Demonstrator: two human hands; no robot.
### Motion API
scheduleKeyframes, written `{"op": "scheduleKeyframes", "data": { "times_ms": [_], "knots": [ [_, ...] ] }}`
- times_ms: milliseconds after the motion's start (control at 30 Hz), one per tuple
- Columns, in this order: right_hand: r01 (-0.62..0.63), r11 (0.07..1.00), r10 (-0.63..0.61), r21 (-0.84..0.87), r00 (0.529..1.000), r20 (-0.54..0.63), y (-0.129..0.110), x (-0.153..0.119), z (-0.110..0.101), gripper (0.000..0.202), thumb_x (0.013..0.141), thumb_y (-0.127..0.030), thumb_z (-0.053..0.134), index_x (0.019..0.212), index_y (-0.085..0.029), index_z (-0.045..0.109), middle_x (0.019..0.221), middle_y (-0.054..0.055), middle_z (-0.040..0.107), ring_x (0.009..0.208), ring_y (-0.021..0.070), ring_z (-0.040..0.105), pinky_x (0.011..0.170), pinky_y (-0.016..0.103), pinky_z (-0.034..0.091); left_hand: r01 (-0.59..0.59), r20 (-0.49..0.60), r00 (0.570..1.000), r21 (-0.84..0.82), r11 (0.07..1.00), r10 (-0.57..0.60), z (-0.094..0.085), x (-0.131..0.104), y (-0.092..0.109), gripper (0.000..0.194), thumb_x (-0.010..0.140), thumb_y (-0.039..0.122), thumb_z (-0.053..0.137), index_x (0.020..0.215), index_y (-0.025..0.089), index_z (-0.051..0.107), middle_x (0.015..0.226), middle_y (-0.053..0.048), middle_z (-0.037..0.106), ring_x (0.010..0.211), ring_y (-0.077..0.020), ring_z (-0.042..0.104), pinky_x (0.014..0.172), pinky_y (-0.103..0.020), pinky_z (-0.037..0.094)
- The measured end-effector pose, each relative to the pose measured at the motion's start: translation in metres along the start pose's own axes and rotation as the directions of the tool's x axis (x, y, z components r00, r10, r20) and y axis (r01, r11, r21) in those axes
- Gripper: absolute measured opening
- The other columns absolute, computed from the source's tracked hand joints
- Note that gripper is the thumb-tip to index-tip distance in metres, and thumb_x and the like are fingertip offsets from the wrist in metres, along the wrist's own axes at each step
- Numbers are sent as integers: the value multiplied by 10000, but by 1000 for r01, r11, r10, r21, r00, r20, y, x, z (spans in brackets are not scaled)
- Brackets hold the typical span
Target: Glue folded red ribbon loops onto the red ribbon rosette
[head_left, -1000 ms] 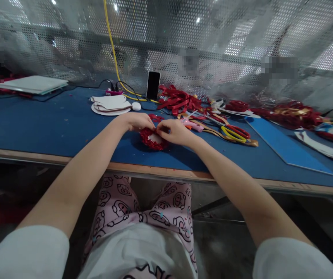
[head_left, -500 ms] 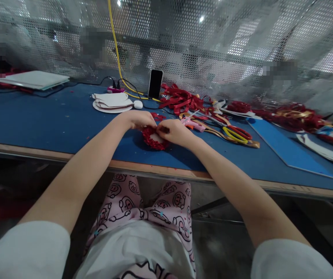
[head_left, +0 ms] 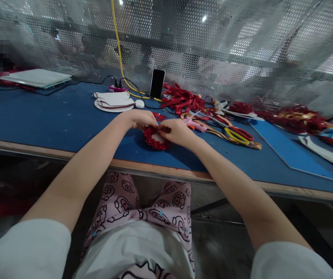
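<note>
One left hand (head_left: 145, 119), center of frame: fingertips pinching the upper rim of the red ruffled piece (head_left: 154, 143). Piece at center, roundish, rim densely frilled and dark red, middle smooth and pale. Right hand (head_left: 170, 130): thumb and finger closed on its upper right. Pink glue gun (head_left: 198, 125) lies right of center.

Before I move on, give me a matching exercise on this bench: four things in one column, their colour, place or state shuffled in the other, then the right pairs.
Things:
1. phone
2. glue gun
3. red ruffle
4. blue sheet

Colour, place or state:
A. touched by the left hand and right hand
B. flat on the table, toward the right
C. standing upright
D. pink

Pairs: 1-C, 2-D, 3-A, 4-B
</note>
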State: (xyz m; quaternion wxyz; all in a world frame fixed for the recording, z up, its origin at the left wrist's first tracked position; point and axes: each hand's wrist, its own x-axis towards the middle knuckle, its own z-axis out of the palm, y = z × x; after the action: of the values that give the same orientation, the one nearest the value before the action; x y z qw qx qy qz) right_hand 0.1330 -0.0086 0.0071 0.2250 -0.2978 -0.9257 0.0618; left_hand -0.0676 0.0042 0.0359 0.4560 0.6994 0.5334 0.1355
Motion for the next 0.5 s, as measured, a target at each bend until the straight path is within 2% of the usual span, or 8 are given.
{"op": "scheduleKeyframes", "data": {
  "times_ms": [367,433,500],
  "knots": [
    [0,1000,0,4,1000,-1,2,2,2,152,870,-199,633,868,-212,785,897,49,786,835,193,686,789,307,466,-5,26,1000,-9,1000,6,-5,5,-5,141,616,267,759,746,229,796,582,-7,501,594,-139,420,595,-301,338],
    [1,1000,-1,12,999,-33,1,0,0,195,909,-253,600,873,-208,786,887,55,781,824,194,679,788,309,465,11,22,1000,-22,1000,-10,-6,5,-6,159,617,274,762,764,225,799,589,-7,506,603,-142,426,596,-300,344],
    [-14,1000,17,27,991,-129,1,-2,-3,255,942,-291,548,904,-198,782,898,64,777,815,194,671,785,312,466,12,21,1000,-27,1000,-12,-7,3,-6,200,627,298,759,807,225,805,615,-13,531,621,-145,440,601,-296,356]
  ]
}}
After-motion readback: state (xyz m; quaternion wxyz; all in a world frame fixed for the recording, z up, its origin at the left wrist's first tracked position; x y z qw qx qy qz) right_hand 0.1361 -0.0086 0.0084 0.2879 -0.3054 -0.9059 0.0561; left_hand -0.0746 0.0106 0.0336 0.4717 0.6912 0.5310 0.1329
